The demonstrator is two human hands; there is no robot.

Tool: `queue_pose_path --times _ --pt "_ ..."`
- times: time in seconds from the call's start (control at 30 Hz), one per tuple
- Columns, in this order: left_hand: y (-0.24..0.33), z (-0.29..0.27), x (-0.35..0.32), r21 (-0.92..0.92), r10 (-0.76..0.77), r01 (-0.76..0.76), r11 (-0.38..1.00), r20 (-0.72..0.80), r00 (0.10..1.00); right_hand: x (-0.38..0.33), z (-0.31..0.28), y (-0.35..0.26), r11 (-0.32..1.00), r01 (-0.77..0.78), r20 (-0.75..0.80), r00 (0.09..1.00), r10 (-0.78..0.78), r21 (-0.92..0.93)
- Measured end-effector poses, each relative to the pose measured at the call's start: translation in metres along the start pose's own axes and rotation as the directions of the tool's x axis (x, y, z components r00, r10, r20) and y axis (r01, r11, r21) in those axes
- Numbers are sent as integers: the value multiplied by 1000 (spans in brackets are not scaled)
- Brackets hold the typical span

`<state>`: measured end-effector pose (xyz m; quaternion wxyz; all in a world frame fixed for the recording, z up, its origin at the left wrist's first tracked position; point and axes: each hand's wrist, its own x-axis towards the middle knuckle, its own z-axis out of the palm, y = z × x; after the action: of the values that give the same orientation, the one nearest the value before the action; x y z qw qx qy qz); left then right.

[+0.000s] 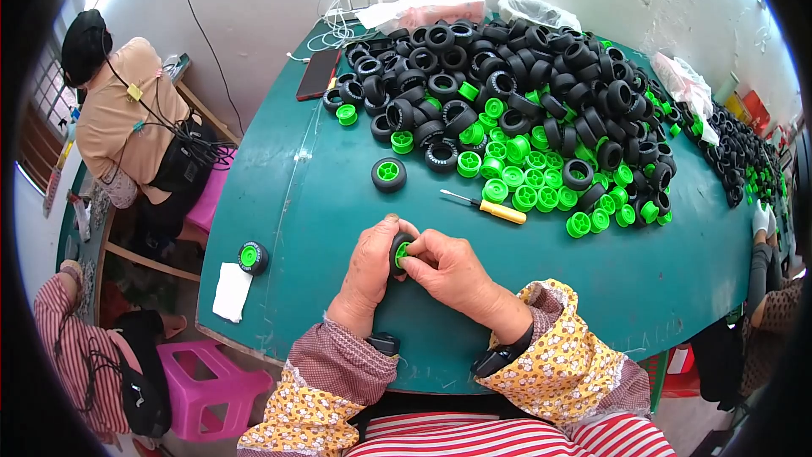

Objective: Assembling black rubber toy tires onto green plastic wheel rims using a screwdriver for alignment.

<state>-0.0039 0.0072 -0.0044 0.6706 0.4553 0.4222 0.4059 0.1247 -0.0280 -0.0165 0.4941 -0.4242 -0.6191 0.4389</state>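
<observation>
Between my two hands is a small toy wheel [399, 251], a black tyre with a bright green hub. My left hand [369, 267] wraps round the tyre from its left side. The thumb and fingers of my right hand [448, 269] pinch the wheel at the green hub side. A finished-looking wheel [388, 174] with a green hub inside its tyre lies flat just beyond my hands. To the right of it rests a screwdriver [492, 206] with a yellow handle. Loose green hubs [525, 197] spread in front of a large heap of black tyres [507, 59].
At the table's left edge, another wheel [252, 257] touches a white paper [231, 292]. A dark phone [319, 74] lies at the far left, near a power strip [355, 2] with white cables. People sit at left, by a pink stool [211, 389]; a gloved person works at right.
</observation>
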Motion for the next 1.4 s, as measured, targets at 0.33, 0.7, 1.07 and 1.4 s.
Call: queue_pose_path --times 0.33,0.7,1.07,1.4 --pt "6 -8 3 -122 -138 138 983 11 990 0 -1 -16 915 227 33 973 -229 -335" --pt "6 -10 3 -31 -194 198 980 95 976 2 -15 -23 718 406 207 913 -353 -565" --pt "7 -12 2 43 -212 208 977 167 963 7 -24 -33 470 588 520 807 -282 -659" --pt "6 -10 4 56 -241 234 971 175 955 5 -20 -23 709 461 344 884 -316 -534"
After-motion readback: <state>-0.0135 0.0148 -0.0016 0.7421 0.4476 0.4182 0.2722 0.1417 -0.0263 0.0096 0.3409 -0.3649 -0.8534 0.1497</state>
